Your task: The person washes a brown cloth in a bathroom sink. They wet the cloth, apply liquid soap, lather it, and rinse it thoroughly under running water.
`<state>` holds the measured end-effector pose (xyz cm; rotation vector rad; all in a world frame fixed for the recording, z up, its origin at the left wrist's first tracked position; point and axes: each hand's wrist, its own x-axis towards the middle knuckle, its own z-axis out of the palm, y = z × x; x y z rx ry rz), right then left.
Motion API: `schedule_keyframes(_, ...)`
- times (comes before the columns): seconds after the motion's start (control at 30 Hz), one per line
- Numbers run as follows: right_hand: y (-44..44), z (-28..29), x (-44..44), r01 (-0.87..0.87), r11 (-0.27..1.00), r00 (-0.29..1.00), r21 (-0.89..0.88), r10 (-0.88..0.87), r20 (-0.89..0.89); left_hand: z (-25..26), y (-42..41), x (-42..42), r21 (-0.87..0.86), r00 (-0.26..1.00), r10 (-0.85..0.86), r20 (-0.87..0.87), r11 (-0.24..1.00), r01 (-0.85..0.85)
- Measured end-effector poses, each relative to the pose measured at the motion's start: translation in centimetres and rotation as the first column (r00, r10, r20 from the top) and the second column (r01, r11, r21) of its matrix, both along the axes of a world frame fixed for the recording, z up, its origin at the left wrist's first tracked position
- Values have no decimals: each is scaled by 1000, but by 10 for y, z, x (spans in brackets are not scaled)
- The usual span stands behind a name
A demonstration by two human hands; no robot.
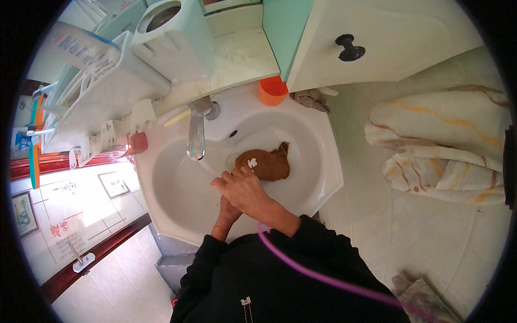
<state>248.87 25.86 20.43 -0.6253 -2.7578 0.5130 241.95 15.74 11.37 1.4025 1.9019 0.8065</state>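
Observation:
My right hand (244,191) lies over my left hand (230,210) above the front half of a white washbasin (173,194). The hands press together, and the right one hides most of the left one's fingers. Whether anything is between them cannot be seen. Just beyond my right fingers, a wet-looking brown cloth (264,163) with a small white patch rests in the bowl. From the metal and clear-handled faucet (196,137), a thin stream of water (208,164) runs down toward my hands.
An orange cup (273,92) and a crumpled grey-brown cloth (311,99) occupy the basin's back right corner. White holders (177,48) stand on the shelf at left. A cabinet door (387,40) juts out at right, above hanging striped towels (440,121). A purple hose-like strand (307,274) crosses my right sleeve.

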Motion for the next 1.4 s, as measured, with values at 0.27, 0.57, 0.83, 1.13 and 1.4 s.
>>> schedule_keyframes(0.27, 3, -7, -4, 29, 999, 998, 16, -28, -49, 5, 5, -3, -31, 994, 48, 95, 999, -45)
schedule_keyframes(0.57, 4, -13, -11, 6, 1000, 1000, 17, -6, 22, -4, 3, -6, 25, 996, 70, 61, 997, -71)
schedule_keyframes(0.83, 35, 10, 12, -60, 961, 976, -269, 0, -217, 12, 14, -6, -134, 954, 56, 294, 991, -16)
schedule_keyframes(1.13, 24, -22, 55, -167, 115, 891, -979, -408, -200, 18, -1, -5, -128, 689, 241, 684, 969, -212)
schedule_keyframes(1.4, 11, -28, 97, -86, 442, 996, -893, 57, -68, 58, -13, 4, -141, 388, 211, 897, 970, -200)
